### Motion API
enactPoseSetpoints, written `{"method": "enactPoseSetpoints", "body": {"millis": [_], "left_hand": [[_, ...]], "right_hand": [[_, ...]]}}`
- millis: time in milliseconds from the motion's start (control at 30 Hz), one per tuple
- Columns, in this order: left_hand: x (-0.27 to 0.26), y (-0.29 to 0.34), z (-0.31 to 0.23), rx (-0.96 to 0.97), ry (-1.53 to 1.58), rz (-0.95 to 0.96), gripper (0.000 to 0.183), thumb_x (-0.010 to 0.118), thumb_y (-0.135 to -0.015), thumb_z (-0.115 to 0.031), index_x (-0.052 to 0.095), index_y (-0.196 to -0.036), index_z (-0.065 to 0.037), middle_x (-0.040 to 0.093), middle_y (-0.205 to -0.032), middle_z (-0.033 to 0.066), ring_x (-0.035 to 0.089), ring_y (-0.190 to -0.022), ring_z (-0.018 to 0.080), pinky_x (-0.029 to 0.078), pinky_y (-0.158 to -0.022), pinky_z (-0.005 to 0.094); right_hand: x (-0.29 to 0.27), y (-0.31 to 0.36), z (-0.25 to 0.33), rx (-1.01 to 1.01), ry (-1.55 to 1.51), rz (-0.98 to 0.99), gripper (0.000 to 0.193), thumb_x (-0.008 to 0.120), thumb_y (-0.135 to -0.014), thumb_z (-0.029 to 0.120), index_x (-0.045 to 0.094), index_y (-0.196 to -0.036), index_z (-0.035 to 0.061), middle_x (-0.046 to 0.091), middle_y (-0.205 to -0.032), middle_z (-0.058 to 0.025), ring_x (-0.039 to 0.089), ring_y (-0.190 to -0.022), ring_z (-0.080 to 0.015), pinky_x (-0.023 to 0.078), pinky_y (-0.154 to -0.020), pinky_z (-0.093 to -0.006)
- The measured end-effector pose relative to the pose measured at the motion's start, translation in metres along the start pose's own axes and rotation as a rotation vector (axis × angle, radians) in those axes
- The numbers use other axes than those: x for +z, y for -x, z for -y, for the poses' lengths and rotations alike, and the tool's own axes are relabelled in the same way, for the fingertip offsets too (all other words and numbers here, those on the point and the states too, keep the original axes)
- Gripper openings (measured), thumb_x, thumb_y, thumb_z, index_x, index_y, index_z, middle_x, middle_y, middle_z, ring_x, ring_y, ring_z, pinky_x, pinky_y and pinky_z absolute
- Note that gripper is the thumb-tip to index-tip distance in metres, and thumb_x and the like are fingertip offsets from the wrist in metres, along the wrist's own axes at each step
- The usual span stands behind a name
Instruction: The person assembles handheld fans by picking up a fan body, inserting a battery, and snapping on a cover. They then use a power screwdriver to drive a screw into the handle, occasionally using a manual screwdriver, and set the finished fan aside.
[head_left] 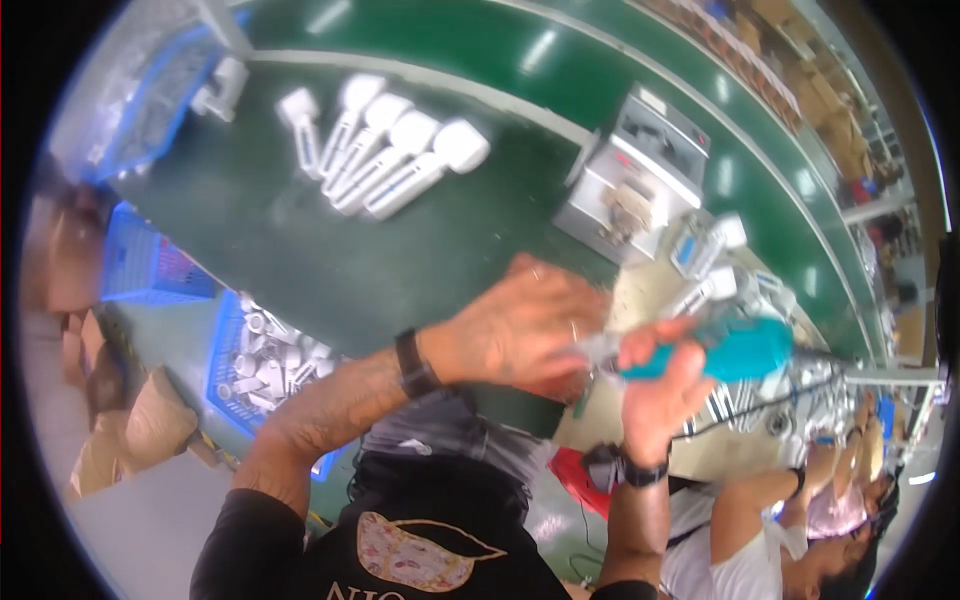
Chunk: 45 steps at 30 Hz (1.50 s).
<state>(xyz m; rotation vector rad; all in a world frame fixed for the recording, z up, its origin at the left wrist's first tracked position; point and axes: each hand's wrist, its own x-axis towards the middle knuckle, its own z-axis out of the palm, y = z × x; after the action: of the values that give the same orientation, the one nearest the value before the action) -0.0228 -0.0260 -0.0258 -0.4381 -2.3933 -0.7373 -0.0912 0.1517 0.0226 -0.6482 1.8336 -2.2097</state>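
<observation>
My right hand [662,390] is wrapped round a teal electric screwdriver [752,348], held sideways with its tip pointing left. That tip meets my left hand [515,325], whose fingers are curled over something mostly hidden behind them. I cannot make out what it is. Beyond my left hand, several white long-handled parts [400,165] with broad heads lie fanned out on the green table [420,260]. More white parts [712,285] rest to the right, past the screwdriver.
A grey metal box-like machine [640,170] stands at the back right. Blue crates [160,262] are at the left; a blue basket [226,345] holds several white pieces. A dark cable [745,418] hangs below the screwdriver. Co-workers [750,520] sit close at the lower right.
</observation>
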Motion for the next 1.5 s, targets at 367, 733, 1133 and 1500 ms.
{"method": "enactPoseSetpoints", "body": {"millis": [367, 733, 1133, 1500], "left_hand": [[-0.065, 0.038, 0.041, -0.495, -0.443, -0.154, 0.038, 0.072, -0.09, -0.016, 0.062, -0.126, -0.008, 0.064, -0.109, 0.014, 0.064, -0.096, 0.0344, 0.053, -0.081, 0.0421], [-0.062, 0.006, 0.118, -0.347, -0.83, 0.082, 0.052, 0.066, -0.095, -0.035, 0.055, -0.143, -0.018, 0.05, -0.148, 0.0125, 0.043, -0.141, 0.0352, 0.031, -0.117, 0.0535], [0.044, -0.094, -0.012, -0.077, -0.013, -0.11, 0.027, 0.073, -0.091, -0.028, 0.069, -0.1, -0.003, 0.071, -0.103, 0.0158, 0.07, -0.094, 0.0329, 0.057, -0.079, 0.0401], [0.164, -0.147, 0.006, -0.272, -0.124, 0.124, 0.034, 0.069, -0.088, -0.034, 0.06, -0.104, -0.005, 0.065, -0.09, 0.0132, 0.066, -0.083, 0.0339, 0.054, -0.074, 0.0456]], "right_hand": [[-0.023, 0.06, 0.039, -0.166, -0.141, -0.124, 0.064, 0.057, -0.092, 0.071, 0.045, -0.093, 0.0083, 0.042, -0.059, 0.0, 0.04, -0.043, -0.0107, 0.033, -0.042, -0.0253], [-0.04, 0.065, 0.036, -0.088, -0.153, -0.114, 0.067, 0.062, -0.089, 0.071, 0.045, -0.095, 0.0062, 0.047, -0.063, -0.0029, 0.046, -0.047, -0.0158, 0.039, -0.044, -0.0299], [-0.087, 0.094, 0.048, -0.087, -0.16, -0.067, 0.067, 0.068, -0.089, 0.062, 0.049, -0.103, -0.0005, 0.057, -0.072, -0.0095, 0.059, -0.06, -0.0217, 0.048, -0.053, -0.0349], [-0.078, 0.107, 0.055, -0.005, -0.023, -0.02, 0.07, 0.066, -0.087, 0.067, 0.047, -0.104, 0.0015, 0.055, -0.068, -0.0072, 0.058, -0.057, -0.0212, 0.048, -0.054, -0.0351]]}}
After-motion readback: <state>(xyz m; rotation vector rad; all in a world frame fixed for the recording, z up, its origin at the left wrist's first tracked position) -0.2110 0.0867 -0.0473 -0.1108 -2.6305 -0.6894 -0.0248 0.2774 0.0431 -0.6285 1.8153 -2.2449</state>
